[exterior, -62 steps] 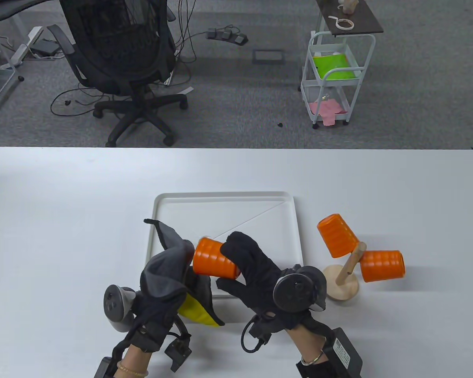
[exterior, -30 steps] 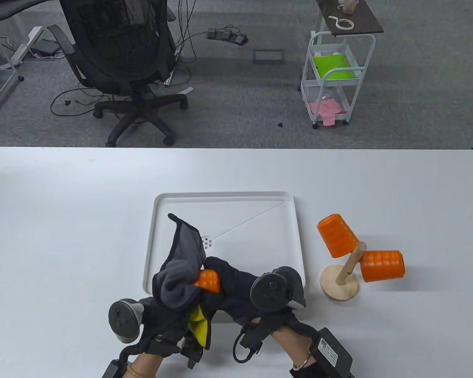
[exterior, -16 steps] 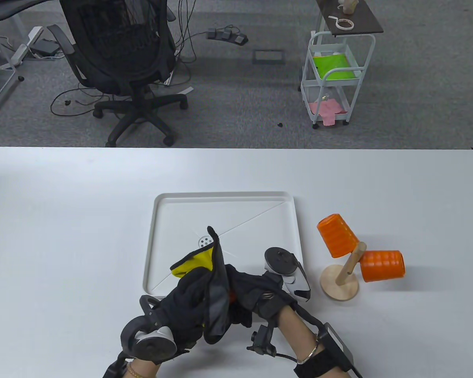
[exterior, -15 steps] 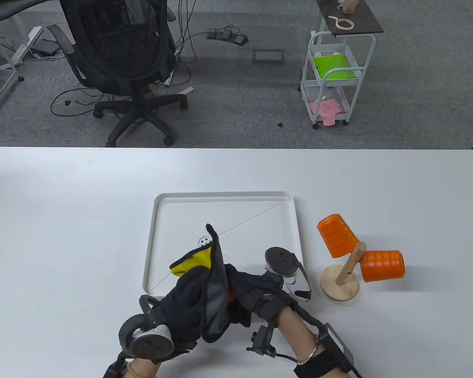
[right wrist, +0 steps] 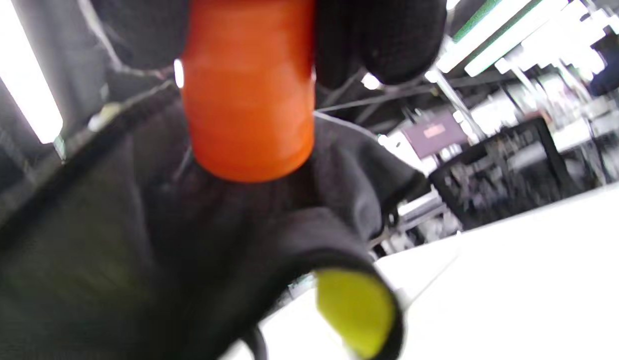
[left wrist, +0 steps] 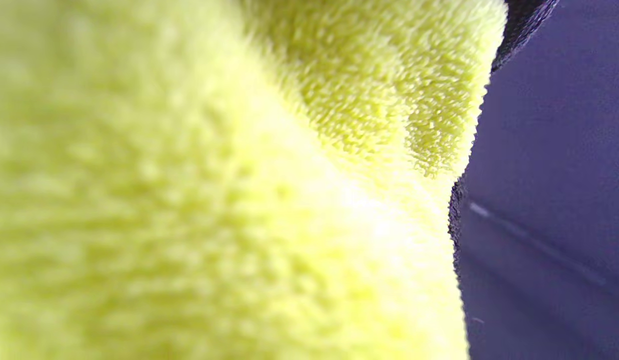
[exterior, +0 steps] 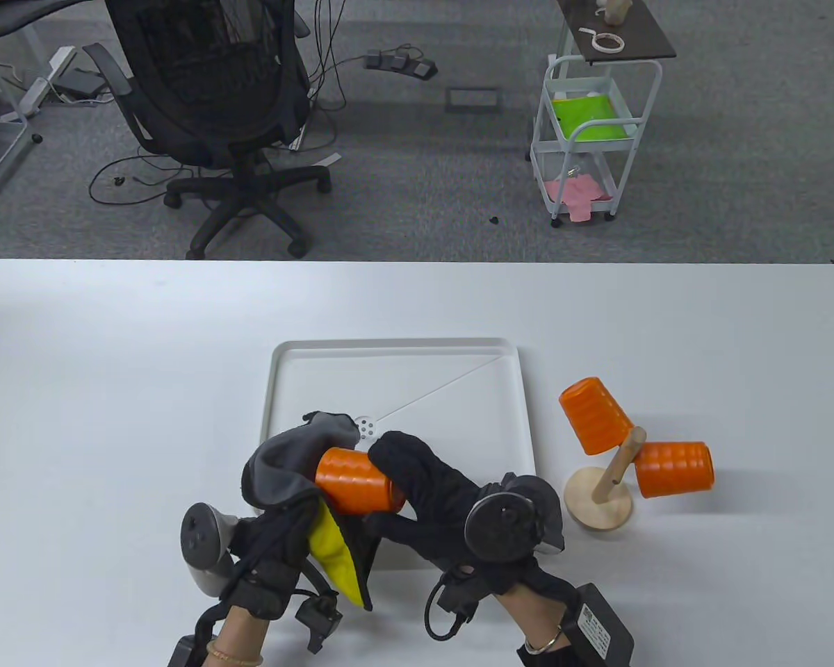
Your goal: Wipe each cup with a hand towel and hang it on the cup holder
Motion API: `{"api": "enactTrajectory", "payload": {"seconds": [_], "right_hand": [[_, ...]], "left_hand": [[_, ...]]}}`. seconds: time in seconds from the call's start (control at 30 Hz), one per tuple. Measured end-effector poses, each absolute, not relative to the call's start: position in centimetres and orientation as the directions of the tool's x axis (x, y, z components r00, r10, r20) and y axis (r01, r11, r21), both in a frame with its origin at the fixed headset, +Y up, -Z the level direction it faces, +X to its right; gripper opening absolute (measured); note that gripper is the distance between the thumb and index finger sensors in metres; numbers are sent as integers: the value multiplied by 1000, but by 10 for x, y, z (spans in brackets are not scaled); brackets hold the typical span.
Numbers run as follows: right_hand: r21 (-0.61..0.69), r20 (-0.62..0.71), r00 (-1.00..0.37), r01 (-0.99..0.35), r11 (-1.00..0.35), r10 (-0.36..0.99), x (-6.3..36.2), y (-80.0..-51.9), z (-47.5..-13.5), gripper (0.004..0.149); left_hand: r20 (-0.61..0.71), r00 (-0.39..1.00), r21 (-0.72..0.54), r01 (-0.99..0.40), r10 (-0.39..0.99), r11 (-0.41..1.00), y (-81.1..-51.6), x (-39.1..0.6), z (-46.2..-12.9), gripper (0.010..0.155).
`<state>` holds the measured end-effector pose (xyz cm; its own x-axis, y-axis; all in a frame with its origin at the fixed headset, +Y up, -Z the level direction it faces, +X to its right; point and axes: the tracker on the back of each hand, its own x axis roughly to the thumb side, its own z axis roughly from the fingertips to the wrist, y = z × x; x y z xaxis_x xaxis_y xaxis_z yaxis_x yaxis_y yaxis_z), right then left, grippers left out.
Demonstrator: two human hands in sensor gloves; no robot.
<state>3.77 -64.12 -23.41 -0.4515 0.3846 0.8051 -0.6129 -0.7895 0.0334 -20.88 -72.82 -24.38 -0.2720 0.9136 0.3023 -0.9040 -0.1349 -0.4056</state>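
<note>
Cup (exterior: 356,481), orange and ribbed, lay on its side above the near edge of the white tray (exterior: 396,351), held between both hands. Right hand (exterior: 427,493) kept in a curled grip round the cup's near end, fingers (exterior: 396,458) over the top and thumb beneath; seen in the right wrist view as an orange cylinder (right wrist: 247,95) hanging down between black fingertips (right wrist: 389,35). Left hand (exterior: 278,514) wrapped in the hand towel (exterior: 288,462), grey outside and yellow inside, its grip closed on the cloth and bunched over the cup's far end. Left wrist view filled almost wholly by the yellow pile (left wrist: 214,200), blurred and close. Just right of the tray stood the wooden cup holder (exterior: 608,486) on the table (exterior: 111,361), with two more orange cups hung on its pegs: one (exterior: 594,415) tilted up to the left, one (exterior: 674,469) pointing right. Office chair (exterior: 208,104) and white cart (exterior: 591,132) on the floor beyond.
</note>
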Motion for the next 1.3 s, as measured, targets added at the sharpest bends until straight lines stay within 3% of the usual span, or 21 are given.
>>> {"api": "enactTrajectory", "payload": {"seconds": [0.1, 0.2, 0.37, 0.5, 0.6, 0.77, 0.93, 1.07, 1.13, 1.3], "right_hand": [[-62, 864, -450, -539, -840, 225, 28, -641, -224, 71], [-83, 888, -435, -475, -876, 152, 16, -647, -218, 71], [-127, 887, -450, -462, -878, 109, 12, -649, -215, 72], [-87, 878, -448, -501, -861, 172, 14, -649, -218, 75], [-3, 854, -431, -562, -827, 289, 16, -651, -224, 76], [213, 759, -345, -670, -712, 552, 21, -657, -240, 75], [450, 542, -221, -738, -502, 811, 28, -671, -257, 78], [618, 235, -171, -733, -283, 957, 35, -688, -270, 79], [669, 80, -185, -718, -190, 979, 39, -696, -273, 79], [718, -112, -261, -688, -104, 959, 47, -711, -282, 81]], "left_hand": [[178, -408, -488, -827, 896, -280, -736, -207, -247, 81], [89, -482, -580, -736, 871, -348, -740, -201, -249, 79], [108, -443, -562, -765, 890, -313, -740, -200, -248, 65], [174, -441, -568, -776, 881, -276, -735, -200, -247, 59], [319, -360, -524, -838, 877, -153, -728, -200, -243, 59], [596, -62, -298, -943, 801, 149, -711, -199, -229, 59], [757, 256, -29, -906, 601, 423, -700, -192, -214, 60], [812, 470, 163, -752, 346, 639, -696, -182, -206, 60], [818, 527, 226, -662, 230, 714, -695, -176, -203, 60], [814, 581, 337, -477, 3, 812, -697, -161, -198, 61]]}}
